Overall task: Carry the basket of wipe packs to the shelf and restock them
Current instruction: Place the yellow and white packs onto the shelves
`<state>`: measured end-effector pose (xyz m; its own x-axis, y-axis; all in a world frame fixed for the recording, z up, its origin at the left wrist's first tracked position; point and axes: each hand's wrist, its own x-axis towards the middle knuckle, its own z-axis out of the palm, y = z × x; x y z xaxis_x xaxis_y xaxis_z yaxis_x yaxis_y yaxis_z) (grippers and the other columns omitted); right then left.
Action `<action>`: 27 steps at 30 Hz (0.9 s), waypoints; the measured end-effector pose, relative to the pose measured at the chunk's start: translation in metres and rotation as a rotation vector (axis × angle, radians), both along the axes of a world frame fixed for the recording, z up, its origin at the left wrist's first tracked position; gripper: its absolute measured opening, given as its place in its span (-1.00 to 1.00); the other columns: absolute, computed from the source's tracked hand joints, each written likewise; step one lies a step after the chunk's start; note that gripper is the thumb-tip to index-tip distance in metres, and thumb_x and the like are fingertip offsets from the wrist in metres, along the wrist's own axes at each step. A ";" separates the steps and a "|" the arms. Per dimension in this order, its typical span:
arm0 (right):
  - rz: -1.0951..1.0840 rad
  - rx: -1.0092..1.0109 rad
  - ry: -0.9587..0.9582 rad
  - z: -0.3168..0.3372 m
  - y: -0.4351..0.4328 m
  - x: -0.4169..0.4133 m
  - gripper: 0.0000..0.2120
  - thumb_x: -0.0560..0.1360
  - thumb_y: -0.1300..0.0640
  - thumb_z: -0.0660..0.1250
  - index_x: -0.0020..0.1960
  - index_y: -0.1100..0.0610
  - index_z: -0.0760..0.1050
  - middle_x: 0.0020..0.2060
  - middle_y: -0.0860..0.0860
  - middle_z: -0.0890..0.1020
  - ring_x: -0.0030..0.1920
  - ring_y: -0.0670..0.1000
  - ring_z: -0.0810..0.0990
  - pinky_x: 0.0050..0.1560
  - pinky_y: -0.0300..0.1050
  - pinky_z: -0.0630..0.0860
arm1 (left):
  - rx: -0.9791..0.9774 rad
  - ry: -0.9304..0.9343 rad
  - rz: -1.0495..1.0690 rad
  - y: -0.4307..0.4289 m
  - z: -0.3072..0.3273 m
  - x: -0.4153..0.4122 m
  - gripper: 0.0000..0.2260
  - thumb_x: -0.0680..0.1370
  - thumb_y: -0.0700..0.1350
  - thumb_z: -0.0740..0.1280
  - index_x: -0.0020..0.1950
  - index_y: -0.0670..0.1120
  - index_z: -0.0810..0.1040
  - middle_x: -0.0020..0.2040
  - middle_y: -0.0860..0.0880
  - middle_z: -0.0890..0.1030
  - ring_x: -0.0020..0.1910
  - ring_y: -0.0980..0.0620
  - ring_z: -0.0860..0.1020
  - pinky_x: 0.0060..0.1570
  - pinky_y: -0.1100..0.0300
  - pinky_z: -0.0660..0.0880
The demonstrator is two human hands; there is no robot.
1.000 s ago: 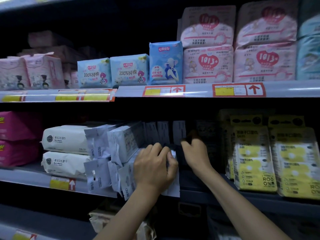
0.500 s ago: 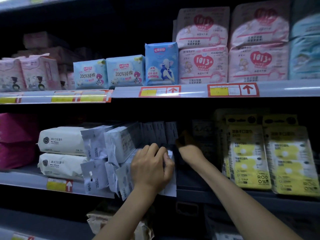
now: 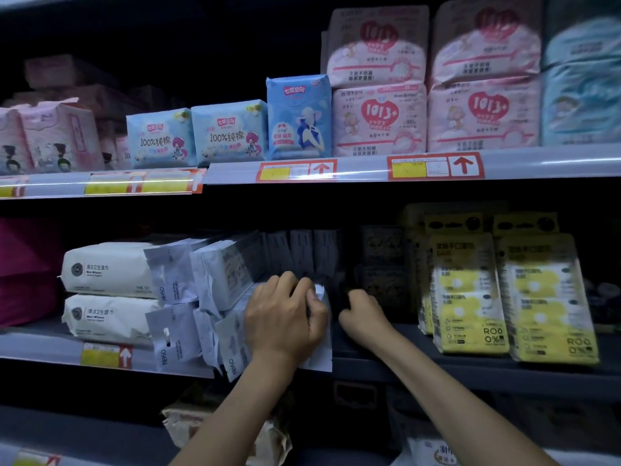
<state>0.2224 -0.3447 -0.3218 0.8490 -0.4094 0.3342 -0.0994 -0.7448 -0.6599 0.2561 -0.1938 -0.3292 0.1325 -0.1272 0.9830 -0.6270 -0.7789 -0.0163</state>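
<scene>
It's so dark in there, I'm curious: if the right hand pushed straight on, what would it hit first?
Probably the dark packs standing just beyond the right hand, though depth is unclear in the shadow.

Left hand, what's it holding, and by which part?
The left hand grips a white wipe pack by its upper edge, fingers curled over the top.

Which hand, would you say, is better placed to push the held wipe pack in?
Probably the left hand: it grips the wipe pack; the right hand is beside it in the gap.
</scene>
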 end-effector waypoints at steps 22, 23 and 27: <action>0.018 0.226 0.018 0.010 0.004 -0.015 -0.89 0.51 0.30 0.22 -0.02 0.31 0.49 -0.06 0.21 0.59 -0.06 0.17 0.57 -0.16 -0.08 0.41 | 0.046 0.054 -0.006 0.002 0.008 -0.009 -0.72 0.60 -0.02 0.20 -0.27 -0.06 0.48 -0.31 -0.02 0.46 -0.32 -0.06 0.43 -0.30 0.06 0.29; 0.008 0.227 0.027 0.011 0.006 -0.017 -0.89 0.51 0.29 0.22 -0.02 0.31 0.48 -0.06 0.21 0.59 -0.08 0.17 0.57 -0.18 -0.07 0.40 | 0.059 0.061 0.001 0.002 0.007 -0.010 -0.71 0.61 -0.02 0.20 -0.28 -0.06 0.48 -0.31 -0.02 0.47 -0.32 -0.06 0.43 -0.30 0.05 0.30; 0.024 0.257 0.031 0.012 0.015 -0.032 -0.71 0.54 0.26 0.22 0.24 0.29 0.48 0.06 0.14 0.59 0.03 0.15 0.59 -0.05 -0.03 0.49 | 0.100 0.115 -0.009 0.006 0.012 -0.016 -0.66 0.66 0.00 0.18 -0.28 -0.05 0.49 -0.31 0.00 0.47 -0.31 -0.05 0.43 -0.25 0.06 0.28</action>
<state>0.1908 -0.3300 -0.3099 0.8678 -0.4571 0.1949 -0.1072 -0.5552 -0.8248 0.2398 -0.1878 -0.3170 0.2420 -0.2250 0.9438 -0.6361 -0.7713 -0.0207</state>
